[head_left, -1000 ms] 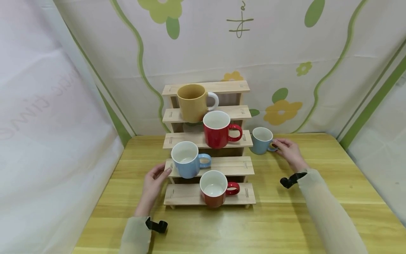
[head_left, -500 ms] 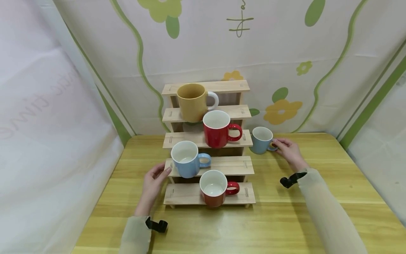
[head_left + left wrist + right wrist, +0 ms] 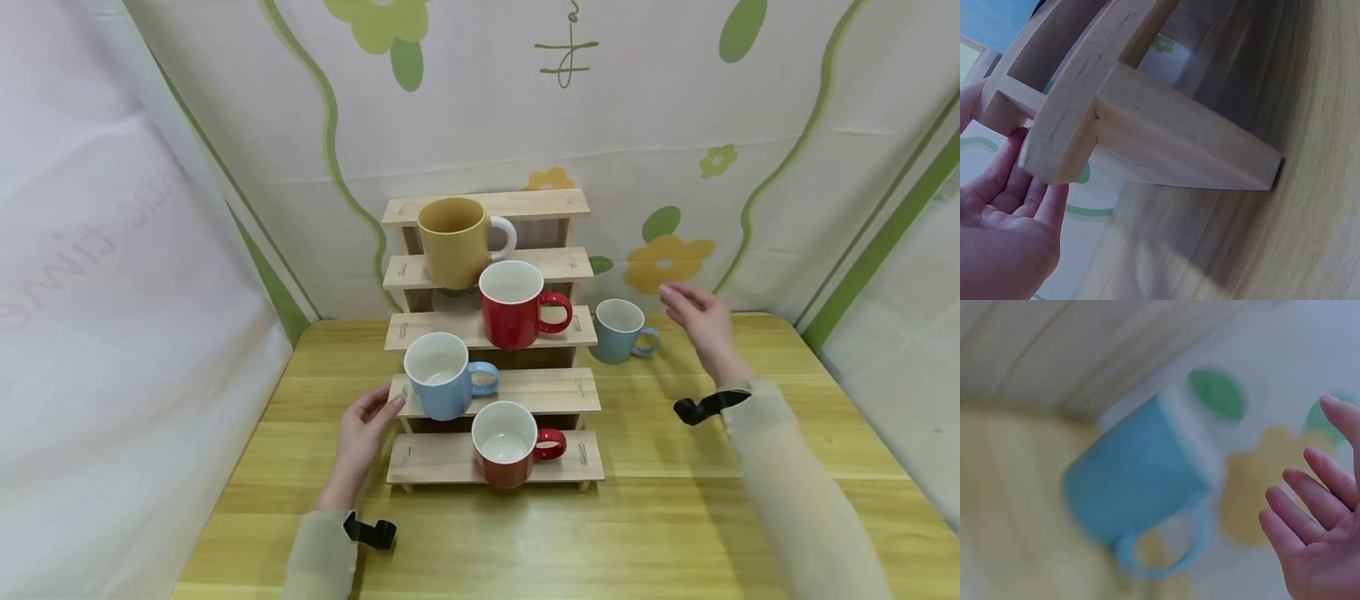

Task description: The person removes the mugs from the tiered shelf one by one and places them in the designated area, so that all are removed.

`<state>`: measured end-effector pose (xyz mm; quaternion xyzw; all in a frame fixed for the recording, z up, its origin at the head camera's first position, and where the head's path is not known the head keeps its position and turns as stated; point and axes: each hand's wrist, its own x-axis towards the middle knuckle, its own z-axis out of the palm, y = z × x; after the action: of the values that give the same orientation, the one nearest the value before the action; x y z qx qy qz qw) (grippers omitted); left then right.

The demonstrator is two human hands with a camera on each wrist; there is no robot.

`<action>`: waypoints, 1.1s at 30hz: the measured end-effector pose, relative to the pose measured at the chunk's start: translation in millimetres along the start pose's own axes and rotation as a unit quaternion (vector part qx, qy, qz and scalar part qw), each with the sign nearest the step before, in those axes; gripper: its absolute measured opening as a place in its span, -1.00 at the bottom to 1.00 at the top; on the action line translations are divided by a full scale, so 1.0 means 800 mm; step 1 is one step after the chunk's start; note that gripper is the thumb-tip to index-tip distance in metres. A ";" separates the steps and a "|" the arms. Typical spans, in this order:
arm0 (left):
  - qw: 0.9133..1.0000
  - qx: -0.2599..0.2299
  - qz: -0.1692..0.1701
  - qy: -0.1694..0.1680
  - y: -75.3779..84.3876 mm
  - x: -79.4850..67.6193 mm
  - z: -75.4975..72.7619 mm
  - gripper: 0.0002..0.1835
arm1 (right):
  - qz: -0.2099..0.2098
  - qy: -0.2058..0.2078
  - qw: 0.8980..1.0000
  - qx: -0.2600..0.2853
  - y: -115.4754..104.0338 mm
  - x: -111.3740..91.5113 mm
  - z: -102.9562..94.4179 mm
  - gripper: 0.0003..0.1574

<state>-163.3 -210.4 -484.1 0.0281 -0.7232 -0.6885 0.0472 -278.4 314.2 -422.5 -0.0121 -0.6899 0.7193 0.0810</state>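
My left hand (image 3: 367, 427) grips the left end of the second board from the front on a stepped wooden rack (image 3: 540, 392). Its thumb lies on top, and the left wrist view shows the fingers (image 3: 1007, 165) reaching round behind the board end. A small blue mug (image 3: 618, 333), white inside, stands upright on the table right of the rack, handle pointing right. Beside and above that handle (image 3: 1166, 556) my right hand (image 3: 701, 321) is raised, holding nothing; its fingers are spread apart in the right wrist view.
Several mugs stand on the rack: a yellow one (image 3: 453, 246) with a white handle, a red one (image 3: 512, 312), a light blue one (image 3: 442, 383) near my left hand, and a brownish-red one (image 3: 505, 450) in front. A printed cloth (image 3: 480, 125) hangs behind the wooden table (image 3: 675, 517).
My right hand has let go of the small blue mug's handle and moved up and right, away from it. The mug stays in place. My left hand has not moved.
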 end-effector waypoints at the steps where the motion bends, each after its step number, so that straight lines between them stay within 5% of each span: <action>1: 1.000 0.001 0.000 0.001 0.000 0.000 0.000 -0.58 | -0.012 0.000 1.000 0.008 -0.015 0.000 0.004 -0.39; 7: 1.000 0.004 0.000 0.005 0.001 0.001 0.000 -0.57 | -0.074 -0.022 0.996 0.050 -0.094 -0.006 0.031 -0.41; 14: 1.000 -0.004 -0.003 0.002 0.001 0.000 0.001 -0.57 | -0.118 -0.066 0.989 0.052 -0.145 -0.020 0.069 -0.45; 23: 1.000 0.001 -0.004 0.005 0.000 0.000 0.002 -0.56 | -0.117 -0.109 0.979 -0.130 -0.164 -0.037 0.134 -0.41; 33: 1.000 -0.004 -0.003 0.008 -0.001 0.000 0.002 -0.56 | -0.110 -0.184 0.962 -0.169 -0.176 -0.028 0.198 -0.27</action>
<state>-163.3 -209.1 -485.0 0.0354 -0.7200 -0.6912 0.0512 -262.9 159.4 -277.3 0.1834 -0.8013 0.5688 0.0282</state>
